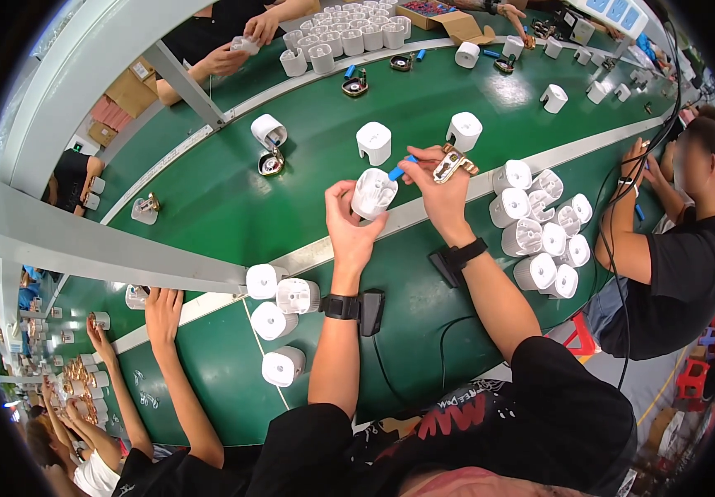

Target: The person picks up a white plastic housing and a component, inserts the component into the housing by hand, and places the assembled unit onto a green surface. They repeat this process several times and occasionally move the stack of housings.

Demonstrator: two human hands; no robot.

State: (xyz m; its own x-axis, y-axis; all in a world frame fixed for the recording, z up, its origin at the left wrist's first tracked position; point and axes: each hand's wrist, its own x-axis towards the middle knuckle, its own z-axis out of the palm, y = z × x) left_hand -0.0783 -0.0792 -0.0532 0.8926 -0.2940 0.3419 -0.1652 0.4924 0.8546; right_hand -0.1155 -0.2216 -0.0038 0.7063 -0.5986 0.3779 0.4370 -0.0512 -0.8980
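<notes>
My left hand [349,228] is closed around a white plastic housing [371,199], its open, ribbed inside tilted toward me. In my right hand [438,189], the thumb and fingers pinch a blue cylindrical battery cell [400,170] at the housing's rim. A shiny gold-coloured metal part [455,165] also rests in the fingers of that hand; whether a wire joins it to the cell cannot be made out. Just beyond my hands, a white housing [374,143] stands on the green belt, with another housing [465,130] to its right.
White housings [523,237] cluster right of my right forearm, and several more [298,296] stand left of my left forearm. A grey metal post [109,248] crosses at left. Co-workers sit on both sides and opposite. Housings, gold parts [355,83] and blue cells lie along the belt [316,124].
</notes>
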